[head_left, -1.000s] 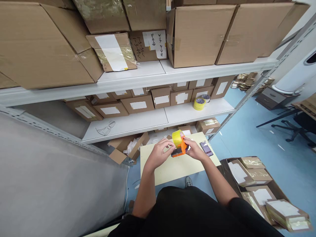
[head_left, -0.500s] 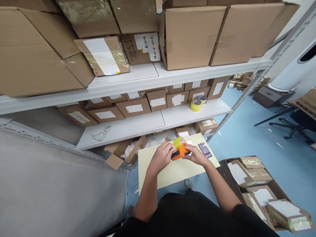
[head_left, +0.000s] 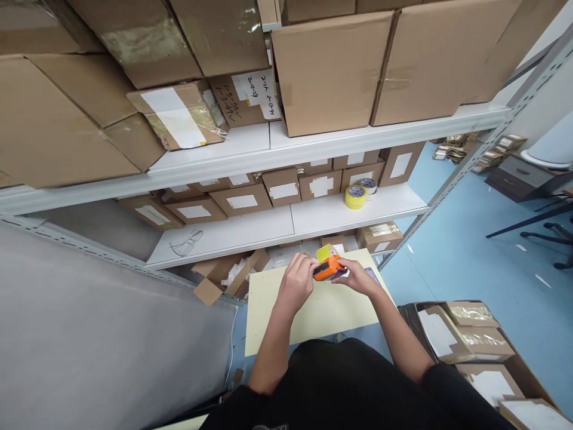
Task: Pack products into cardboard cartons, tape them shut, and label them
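Right hand [head_left: 357, 276] gripped an orange tape cutter [head_left: 332, 265] above the pale table [head_left: 286, 325], left hand [head_left: 295, 282] was at its end, fingertips hidden, I couldn't tell if they pinched, a phone [head_left: 371, 274] mostly hid behind the right hand

— What's around the table [head_left: 273, 319]?
— A shelf [head_left: 250, 232] stands behind it, with glasses [head_left: 187, 243] behind and left of it, two tape rolls [head_left: 355, 198] behind its right.
— Beside it?
— Right of it, a carton [head_left: 530, 365] with parcels [head_left: 487, 343] inside; left of its far side, another carton [head_left: 209, 292].
— On or over it?
— A phone [head_left: 372, 275] near its right edge; the tape dispenser [head_left: 330, 267] above it, between the left hand [head_left: 298, 280] and right hand [head_left: 357, 276].
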Tool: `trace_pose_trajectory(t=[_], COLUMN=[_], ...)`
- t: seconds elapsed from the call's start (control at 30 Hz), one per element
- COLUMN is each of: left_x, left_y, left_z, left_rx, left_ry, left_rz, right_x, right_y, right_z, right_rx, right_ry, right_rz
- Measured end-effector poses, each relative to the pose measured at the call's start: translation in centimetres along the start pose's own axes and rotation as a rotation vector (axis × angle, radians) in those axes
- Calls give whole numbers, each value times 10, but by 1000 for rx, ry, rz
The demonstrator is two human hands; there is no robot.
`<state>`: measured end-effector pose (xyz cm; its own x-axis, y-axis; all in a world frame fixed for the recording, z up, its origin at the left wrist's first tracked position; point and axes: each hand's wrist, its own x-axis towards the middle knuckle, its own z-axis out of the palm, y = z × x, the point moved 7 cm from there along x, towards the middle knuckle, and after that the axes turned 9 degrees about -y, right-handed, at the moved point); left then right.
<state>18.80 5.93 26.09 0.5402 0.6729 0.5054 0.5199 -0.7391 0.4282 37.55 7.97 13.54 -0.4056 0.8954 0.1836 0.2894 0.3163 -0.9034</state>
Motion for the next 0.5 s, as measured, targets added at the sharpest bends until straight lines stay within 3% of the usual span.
trace_pose_trajectory(t=[0.33,0.5], left_x=[39,47], left_y=[-2,4], left_z=[18,20], left_rx=[93,138], left_ry=[118,213], left_rz=[-61,-91], right_x=[10,13], right_y=[9,13], right_z=[-46,-57], right_rx=[-28,-59], right_ry=[-8,-61], right_rz=[-50,-52])
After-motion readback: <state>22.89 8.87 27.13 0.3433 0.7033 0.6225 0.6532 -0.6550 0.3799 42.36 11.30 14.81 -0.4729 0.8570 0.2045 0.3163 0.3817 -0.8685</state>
